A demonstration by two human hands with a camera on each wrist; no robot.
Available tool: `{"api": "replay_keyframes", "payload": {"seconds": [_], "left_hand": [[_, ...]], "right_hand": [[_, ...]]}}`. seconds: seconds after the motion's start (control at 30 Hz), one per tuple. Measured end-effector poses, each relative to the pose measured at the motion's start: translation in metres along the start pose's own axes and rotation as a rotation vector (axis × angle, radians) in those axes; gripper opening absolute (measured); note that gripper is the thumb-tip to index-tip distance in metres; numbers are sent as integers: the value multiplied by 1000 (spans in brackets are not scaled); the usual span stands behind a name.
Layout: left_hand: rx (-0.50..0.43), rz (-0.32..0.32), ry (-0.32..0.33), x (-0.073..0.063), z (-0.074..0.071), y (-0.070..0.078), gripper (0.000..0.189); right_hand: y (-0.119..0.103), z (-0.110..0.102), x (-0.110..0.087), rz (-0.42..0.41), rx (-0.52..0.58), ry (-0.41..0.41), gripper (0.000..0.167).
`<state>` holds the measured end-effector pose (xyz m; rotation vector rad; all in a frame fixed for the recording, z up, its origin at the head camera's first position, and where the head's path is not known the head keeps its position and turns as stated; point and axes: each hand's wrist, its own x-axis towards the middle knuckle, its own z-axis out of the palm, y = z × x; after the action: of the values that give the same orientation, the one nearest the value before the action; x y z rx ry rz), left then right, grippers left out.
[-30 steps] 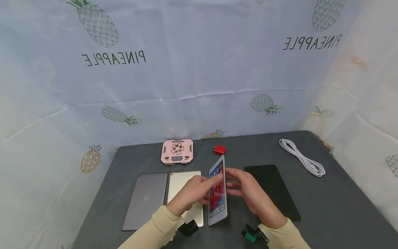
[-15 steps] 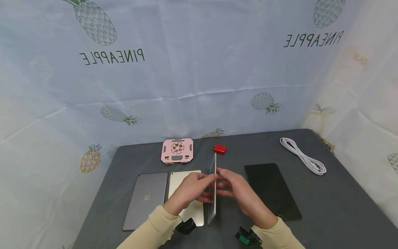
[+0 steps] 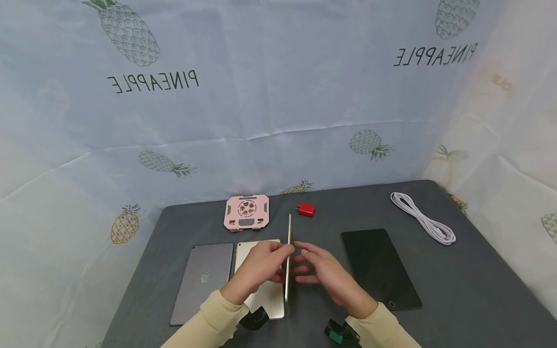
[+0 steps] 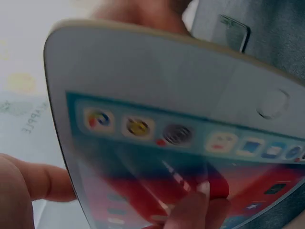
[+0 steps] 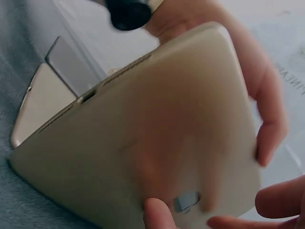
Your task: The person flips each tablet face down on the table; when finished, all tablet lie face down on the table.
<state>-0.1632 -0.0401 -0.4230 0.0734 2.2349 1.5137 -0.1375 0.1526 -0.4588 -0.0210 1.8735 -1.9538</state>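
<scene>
A gold-backed tablet [image 3: 287,285] stands up on its edge, seen almost edge-on in the head view. My left hand [image 3: 261,266] pinches it, thumb over the upper edge and fingers against the screen side. In the left wrist view the lit screen of the tablet [image 4: 157,62] faces that hand's fingers, with app icons showing. My right hand [image 3: 324,273] is at the back side, fingers loosely extended; in the right wrist view its fingertips overlap the back of the tablet [image 5: 95,148] near the logo. Under the left hand, another gold tablet [image 3: 267,299] lies face down.
A grey tablet [image 3: 202,278] lies face down at the left. On the right is a black tablet [image 3: 376,266], screen up. Toward the back are a pink vented plate [image 3: 247,212], a red plug charger [image 3: 306,209] and a coiled white cable [image 3: 424,220]. A pineapple-print cloth hangs behind.
The held tablet has turned from its screen partly showing to edge-on and shifted left, near the gold tablet. Both hands have moved left with it.
</scene>
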Motion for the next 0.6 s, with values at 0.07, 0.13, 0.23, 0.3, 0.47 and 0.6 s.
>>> {"api": "replay_keyframes", "payload": {"seconds": [0.07,0.13,0.23,0.3,0.47,0.6], "left_hand": [[1,10,13,-2,-3,1,43],[5,16,25,-4,-5,2,41],[12,20,34,-6,-8,3,36],[15,26,42,-7,-9,3,33],[13,46,56,-8,-11,3,28],[1,43,55,-10,-11,0,32]], "right_hand": [[4,1,4,36,-7,-11,56],[8,2,7,73,-13,-15,58],[13,4,11,107,-15,-2,60],[15,4,12,110,-10,12,59],[16,6,13,111,-17,45,59],[16,6,13,127,-30,65,58]]}}
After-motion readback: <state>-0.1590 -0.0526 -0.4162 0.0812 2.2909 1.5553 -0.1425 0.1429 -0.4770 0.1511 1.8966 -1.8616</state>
